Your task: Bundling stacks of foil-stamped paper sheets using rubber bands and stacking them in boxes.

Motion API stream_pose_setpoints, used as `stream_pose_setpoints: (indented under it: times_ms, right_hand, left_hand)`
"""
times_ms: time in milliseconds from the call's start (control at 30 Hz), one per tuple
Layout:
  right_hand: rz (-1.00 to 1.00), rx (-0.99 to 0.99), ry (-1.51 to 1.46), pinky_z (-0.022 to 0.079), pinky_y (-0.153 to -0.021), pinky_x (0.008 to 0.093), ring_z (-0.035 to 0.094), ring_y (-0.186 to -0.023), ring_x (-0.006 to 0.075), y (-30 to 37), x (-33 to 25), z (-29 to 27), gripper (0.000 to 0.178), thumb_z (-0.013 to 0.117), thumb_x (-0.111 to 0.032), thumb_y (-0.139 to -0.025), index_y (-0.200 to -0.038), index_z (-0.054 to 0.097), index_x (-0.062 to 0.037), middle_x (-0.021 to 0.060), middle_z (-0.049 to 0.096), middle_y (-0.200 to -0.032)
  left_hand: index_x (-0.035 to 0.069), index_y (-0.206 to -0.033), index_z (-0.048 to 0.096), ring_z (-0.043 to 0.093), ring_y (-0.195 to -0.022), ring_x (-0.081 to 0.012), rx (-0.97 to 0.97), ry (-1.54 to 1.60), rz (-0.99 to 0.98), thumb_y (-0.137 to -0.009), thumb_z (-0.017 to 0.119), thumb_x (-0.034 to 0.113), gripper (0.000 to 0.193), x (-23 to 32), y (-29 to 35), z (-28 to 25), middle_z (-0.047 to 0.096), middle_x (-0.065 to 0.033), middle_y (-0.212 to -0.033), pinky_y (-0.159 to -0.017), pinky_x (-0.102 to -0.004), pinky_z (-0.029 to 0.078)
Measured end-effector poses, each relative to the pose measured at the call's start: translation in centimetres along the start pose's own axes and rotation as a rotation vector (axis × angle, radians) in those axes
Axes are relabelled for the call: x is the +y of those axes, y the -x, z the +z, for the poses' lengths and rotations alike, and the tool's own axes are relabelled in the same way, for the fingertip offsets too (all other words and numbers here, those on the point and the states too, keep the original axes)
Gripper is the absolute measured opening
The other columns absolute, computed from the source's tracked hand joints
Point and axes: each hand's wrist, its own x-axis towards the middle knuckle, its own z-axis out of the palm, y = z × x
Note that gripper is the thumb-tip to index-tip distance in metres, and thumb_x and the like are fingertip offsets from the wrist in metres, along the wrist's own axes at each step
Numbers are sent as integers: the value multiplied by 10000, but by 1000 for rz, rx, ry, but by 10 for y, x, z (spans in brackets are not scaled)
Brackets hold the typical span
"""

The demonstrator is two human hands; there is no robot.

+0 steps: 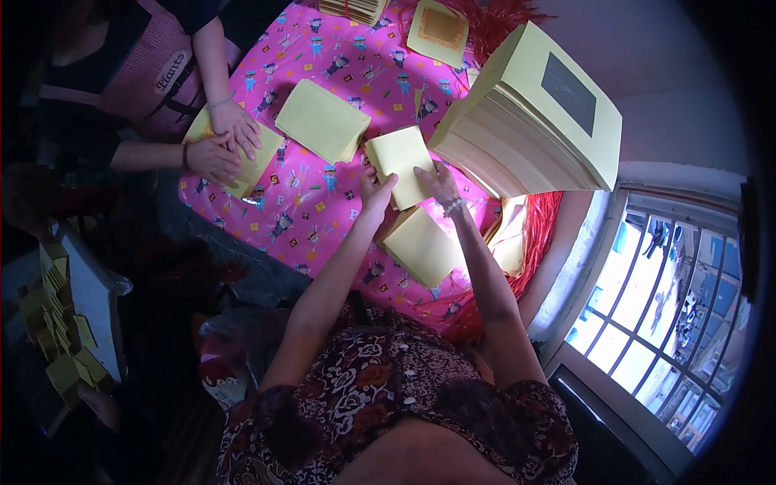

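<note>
Between my two hands is a small stack of yellow paper [404, 162], lying slightly turned over the pink tablecloth [303, 206]. My left hand [377, 191] grips its left edge, the thumb lying on top. On the opposite edge my right hand [440, 186] has its fingers closed round the paper, thumb also on top. Just below, nearer my body, lies another yellow paper stack [422, 247]. A wider yellow stack [322, 121] rests on the cloth to the left. What lies under the held stack is hidden.
A tall stack of yellow paper [517, 113] leans at the right, beside red plastic strands [543, 250]. A co-worker's hands [226, 147] press on yellow paper at the left. A printed yellow sheet [438, 34] lies at the back. The barred window [655, 307] is right.
</note>
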Motion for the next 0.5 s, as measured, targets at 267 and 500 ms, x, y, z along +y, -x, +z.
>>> stream_pose_setpoints:
  times_ms: [267,500]
  right_hand:
    - [-58,-32,-143,488,-840,331,618,-933,204,-10,11,-10,499,692,-233,-816,-1216,508,3,129,635,-1062]
    - [-102,-157,-17,450,-895,309,576,-992,166,0,0,-14,505,655,-222,-848,-1264,474,-1,95,613,-1088]
  left_hand:
    - [51,-1086,361,531,-883,-186,86,-79,-98,-622,705,-20,581,24,-1,28,486,-95,-978,-783,-314,466]
    - [61,-1064,369,518,-888,-153,51,49,87,-670,685,-44,516,31,28,21,499,-69,-973,-795,-301,448]
